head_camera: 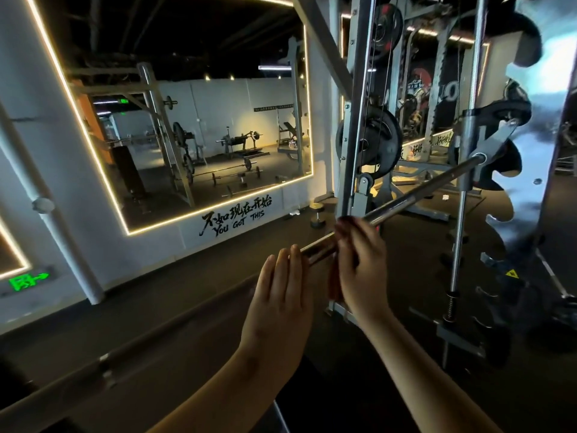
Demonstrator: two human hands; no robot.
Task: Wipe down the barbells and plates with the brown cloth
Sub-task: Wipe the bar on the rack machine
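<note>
A chrome barbell (415, 195) of a rack machine slants from my hands up to a hook at the right. My right hand (362, 264) grips a dark brown cloth (334, 285) wrapped round the bar near its lower end; only a strip of cloth shows beside the palm. My left hand (281, 285) is held flat with straight fingers, its fingertips touching the bar's end (315, 248). A black weight plate (379, 142) hangs on the rack's post behind the bar. A second plate (387, 26) is higher up, and a third plate (507, 112) sits at the right.
The grey rack upright (356, 120) with cables stands just behind the bar. A shiny toothed hook column (530, 145) and a guide rod (460, 232) are at the right. A dumbbell (317, 214) lies on the dark floor. A lit mirror (193, 120) fills the left wall.
</note>
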